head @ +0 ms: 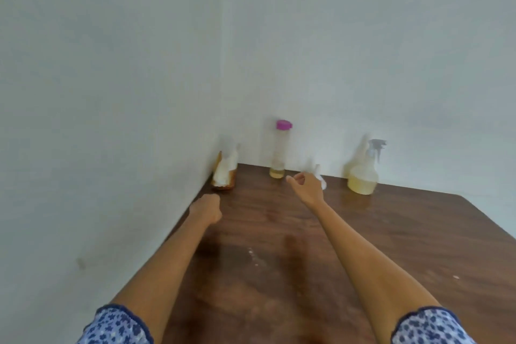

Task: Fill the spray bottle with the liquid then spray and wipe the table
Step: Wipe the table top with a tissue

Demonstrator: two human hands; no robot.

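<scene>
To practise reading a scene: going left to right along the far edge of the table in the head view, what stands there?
Brown holder with white contents → clear tall bottle with purple cap → white crumpled cloth → clear spray bottle with yellowish liquid.

Soft, even daylight — whole frame motion-blurred, edges bowed.

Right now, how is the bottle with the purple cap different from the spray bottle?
The purple-capped bottle is tall and thin; the spray bottle is short and round-bellied. The first has a flat purple cap, the second a grey trigger nozzle. The purple-capped bottle holds only a little yellow liquid; the spray bottle holds more. Both are clear, upright and stand by the wall.
</scene>
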